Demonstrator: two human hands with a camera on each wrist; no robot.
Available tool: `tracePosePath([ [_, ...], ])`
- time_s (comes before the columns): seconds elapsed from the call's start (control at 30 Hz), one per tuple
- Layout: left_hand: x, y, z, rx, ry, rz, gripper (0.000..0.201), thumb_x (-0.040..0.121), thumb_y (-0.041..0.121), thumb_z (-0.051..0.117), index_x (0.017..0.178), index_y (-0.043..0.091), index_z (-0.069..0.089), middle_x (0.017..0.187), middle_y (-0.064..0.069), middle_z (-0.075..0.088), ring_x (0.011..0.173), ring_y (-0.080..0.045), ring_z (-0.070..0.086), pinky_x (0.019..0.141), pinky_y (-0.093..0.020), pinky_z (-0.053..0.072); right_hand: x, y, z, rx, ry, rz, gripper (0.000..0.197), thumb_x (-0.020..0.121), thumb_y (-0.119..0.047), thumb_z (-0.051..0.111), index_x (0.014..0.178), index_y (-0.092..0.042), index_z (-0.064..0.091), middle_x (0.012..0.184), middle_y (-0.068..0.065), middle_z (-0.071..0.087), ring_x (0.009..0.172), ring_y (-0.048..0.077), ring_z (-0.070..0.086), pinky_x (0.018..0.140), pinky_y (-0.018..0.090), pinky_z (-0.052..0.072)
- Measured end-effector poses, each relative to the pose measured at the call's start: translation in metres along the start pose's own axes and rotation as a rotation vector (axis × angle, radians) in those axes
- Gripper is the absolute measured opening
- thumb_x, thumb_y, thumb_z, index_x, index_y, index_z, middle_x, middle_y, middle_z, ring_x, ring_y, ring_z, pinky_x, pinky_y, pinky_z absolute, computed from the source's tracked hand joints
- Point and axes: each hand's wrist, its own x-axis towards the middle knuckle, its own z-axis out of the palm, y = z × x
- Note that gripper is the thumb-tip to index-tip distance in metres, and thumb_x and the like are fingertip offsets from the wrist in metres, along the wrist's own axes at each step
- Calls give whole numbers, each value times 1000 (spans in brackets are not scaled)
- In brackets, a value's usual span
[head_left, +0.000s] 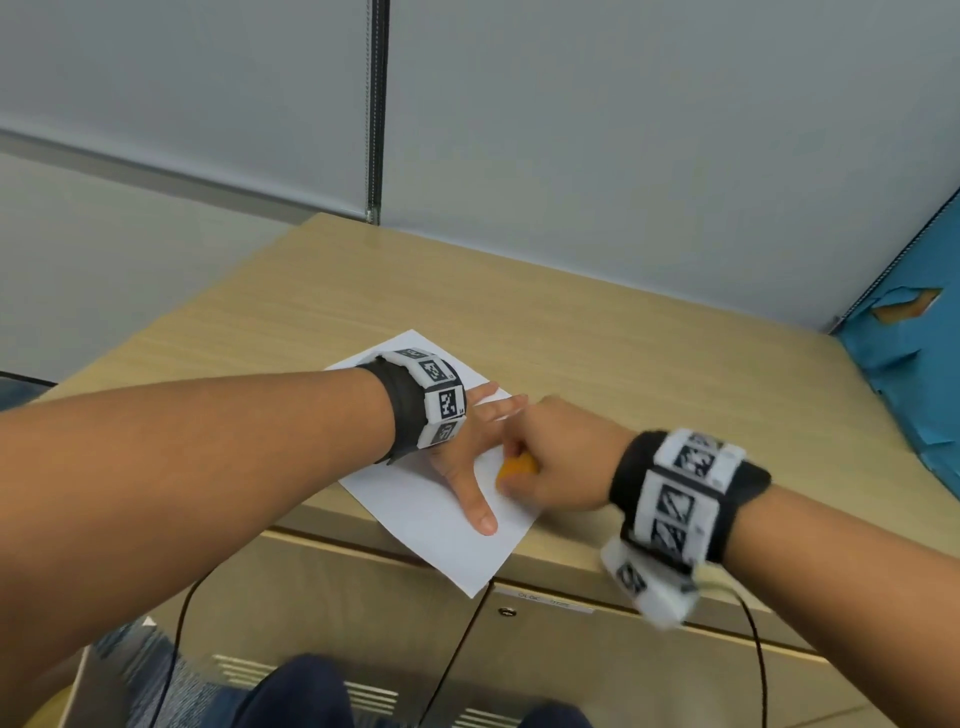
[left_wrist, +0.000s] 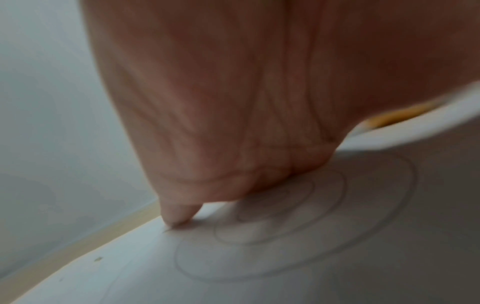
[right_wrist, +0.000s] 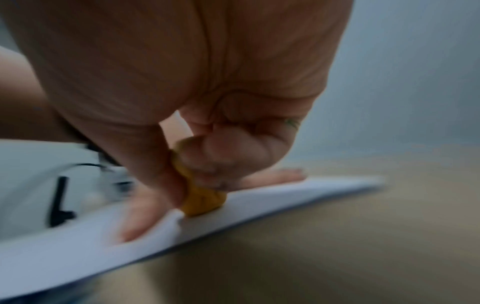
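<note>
A white sheet of paper (head_left: 441, 525) lies on the wooden cabinet top (head_left: 597, 332), one corner hanging over the front edge. My left hand (head_left: 470, 457) presses flat on the sheet with fingers spread. My right hand (head_left: 550, 457) pinches a small orange eraser (head_left: 517, 466) and holds it down on the paper between my left thumb and fingers. The left wrist view shows faint pencilled circles (left_wrist: 298, 222) on the paper (left_wrist: 130, 267) under the palm. In the right wrist view the eraser (right_wrist: 202, 200) touches the sheet (right_wrist: 259, 197), gripped by thumb and curled fingers.
Grey blinds (head_left: 623, 130) stand behind the cabinet. A blue torn panel (head_left: 914, 353) is at the right. Cabinet doors with a lock (head_left: 503, 611) and black cables (head_left: 758, 654) lie below the front edge. My knees show at the bottom.
</note>
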Motion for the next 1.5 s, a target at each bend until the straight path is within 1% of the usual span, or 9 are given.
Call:
tracePosePath([
  [0.43, 0, 0, 2, 7, 31, 21, 130, 61, 80, 70, 152, 42, -16, 159, 11, -30, 147, -27, -26, 114, -61, -6, 2, 10, -9, 2, 4, 129, 23, 83, -34, 72, 87, -12, 68, 83, 1, 69, 77, 21, 64, 73, 38, 57],
  [0.57, 4, -3, 4, 5, 2, -9, 134, 57, 82, 71, 152, 42, -14, 157, 9, -36, 145, -24, -31, 114, -58, -9, -4, -10, 6, 66, -46, -6, 14, 83, -27, 70, 80, -16, 63, 76, -4, 65, 68, 12, 59, 65, 30, 53],
  [0.67, 7, -3, 7, 3, 10, -10, 139, 55, 83, 70, 148, 43, -26, 156, 11, -37, 145, -23, -32, 113, -60, -11, 2, 9, -8, 33, -17, 129, 20, 83, -30, 74, 88, -11, 71, 80, -4, 67, 72, 13, 61, 67, 31, 52],
  [0.73, 7, -1, 8, 12, 18, 5, 135, 59, 80, 71, 151, 41, -20, 156, 11, -35, 144, -22, -33, 111, -54, -16, 3, 8, -7, -15, 15, 130, 23, 83, -29, 70, 89, -7, 71, 83, 5, 71, 77, 23, 66, 69, 37, 56],
  [0.83, 4, -3, 6, 8, 21, 14, 123, 59, 80, 71, 154, 44, 2, 156, 8, -37, 145, -24, -33, 113, -55, -13, -3, -11, 1, 50, -67, -2, 16, 85, -28, 72, 91, -12, 70, 80, -4, 66, 69, 10, 59, 63, 24, 49],
  [0.97, 6, -2, 7, 19, 19, 18, 134, 59, 81, 70, 151, 42, -19, 157, 11, -35, 145, -23, -31, 113, -60, -10, 2, 6, -9, -16, 6, 119, 21, 85, -31, 72, 90, -10, 71, 85, 4, 71, 77, 23, 64, 72, 36, 56],
  [1.1, 3, 0, 3, 32, 3, -14, 134, 57, 82, 71, 154, 40, -13, 157, 7, -36, 145, -26, -30, 114, -60, -8, -6, -14, 1, 62, -66, -11, 15, 86, -31, 74, 87, -24, 62, 74, -16, 54, 67, 4, 53, 58, 15, 40],
  [1.23, 2, -1, 5, 28, 47, 19, 133, 60, 81, 69, 152, 40, -18, 159, 12, -31, 147, -23, -26, 114, -59, -7, -11, 10, -11, 47, 54, 102, 18, 89, -32, 72, 98, -18, 67, 73, -15, 51, 65, 2, 49, 60, 21, 37],
  [1.5, 1, 4, 4, -73, 28, -227, 140, 50, 100, 48, 150, 36, -26, 160, -2, -30, 148, -42, -14, 118, -61, 4, -13, 19, -5, 32, 16, 232, 25, 86, -40, 74, 108, -28, 73, 85, -14, 55, 84, 13, 56, 71, 26, 41],
])
